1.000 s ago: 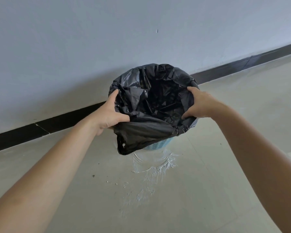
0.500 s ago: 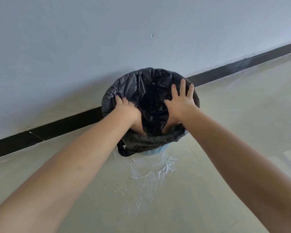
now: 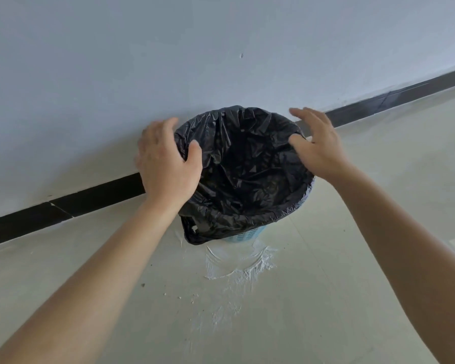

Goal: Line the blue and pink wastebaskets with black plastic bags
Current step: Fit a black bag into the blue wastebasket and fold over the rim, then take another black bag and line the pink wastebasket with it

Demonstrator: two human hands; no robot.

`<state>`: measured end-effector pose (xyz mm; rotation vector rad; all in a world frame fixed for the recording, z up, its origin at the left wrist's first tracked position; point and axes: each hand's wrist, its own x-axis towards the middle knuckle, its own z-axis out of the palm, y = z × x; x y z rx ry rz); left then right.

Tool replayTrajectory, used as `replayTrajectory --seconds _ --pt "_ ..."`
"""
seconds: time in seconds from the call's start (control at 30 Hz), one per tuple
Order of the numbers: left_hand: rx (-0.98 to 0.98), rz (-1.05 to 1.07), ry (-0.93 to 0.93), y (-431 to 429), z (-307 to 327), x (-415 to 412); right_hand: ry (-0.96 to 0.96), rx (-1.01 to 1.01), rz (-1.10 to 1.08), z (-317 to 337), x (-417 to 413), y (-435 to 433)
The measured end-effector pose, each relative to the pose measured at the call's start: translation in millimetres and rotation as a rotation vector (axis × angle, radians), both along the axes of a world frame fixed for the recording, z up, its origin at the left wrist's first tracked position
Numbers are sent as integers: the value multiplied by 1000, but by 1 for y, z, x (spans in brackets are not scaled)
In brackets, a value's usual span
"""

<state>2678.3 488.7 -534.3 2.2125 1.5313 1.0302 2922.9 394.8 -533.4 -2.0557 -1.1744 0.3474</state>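
Already the black plastic bag [image 3: 243, 164] sits inside the blue wastebasket [image 3: 243, 236], its mouth folded over the round rim so that only a low band of pale blue perforated plastic shows beneath the overhang on the near side; the basket stands on the floor [image 3: 326, 298] against the wall [image 3: 168, 61]. The film is thin, glossy and heavily creased, sagging into the hollow in crumpled facets, and a handle loop [image 3: 192, 232] hangs loose down the near left of the basket. The left hand [image 3: 168, 164] is at the left rim with its fingers spread and curved around the outside and the thumb lying on the bag's edge; whether it truly presses the film I cannot tell. The right hand [image 3: 317, 143] hovers at the far right rim, fingers open and loosely splayed, thumb tip just touching or just above the plastic, gripping nothing. The risk I judge from here: the fold looks shallow on the far side (slick film on smooth plastic holds poorly), so a tug on one side could slip the opposite edge into the basket, or a fingernail could tear the stretched film. White powdery smears [image 3: 237, 264] and small crumbs mark the pale tiled floor in front, and a black skirting strip [image 3: 63, 208] runs along the wall's foot. The pink wastebasket is not in view.
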Motion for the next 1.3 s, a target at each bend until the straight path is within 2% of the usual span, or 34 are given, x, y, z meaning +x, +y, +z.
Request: replayTrajectory --seconds 0.1,0.2,0.3,0.4,0.53,0.57,0.63,0.7,0.77,0.93,1.03,1.13,1.3 --pt "-399 57 31 -12 -8 0 287 -39 -21 -15 -3 -2" --pt "-581 -10 -44 -11 -14 3 298 -61 -37 -26 -18 -4" --pt "-491 8 -43 3 -18 2 305 -14 -80 -26 -37 -2" --pt "-398 29 45 20 -22 -3 199 -68 -43 -29 -49 2" --pt "-402 3 186 32 -25 -2 76 -174 -12 -27 -48 7" --pt "-397 1 258 31 -25 -2 18 -180 -7 -26 -47 7" --pt "-289 4 349 27 -21 -2 -217 -119 -24 -23 -44 8" --pt "-77 -26 329 24 -17 -4 -473 -20 -29 -21 -43 12" --pt "18 -122 289 23 -17 -5 -570 -8 7 -22 -44 17" --pt "-82 -230 416 18 1 -7 -572 -152 100 -9 -59 22" --pt "-67 -273 510 13 42 -14 -564 -196 132 37 -69 18" --pt "-50 -276 522 6 113 -27 -570 -181 139 115 -73 14" --pt "80 -247 446 25 311 -52 -606 -95 132 315 -72 36"
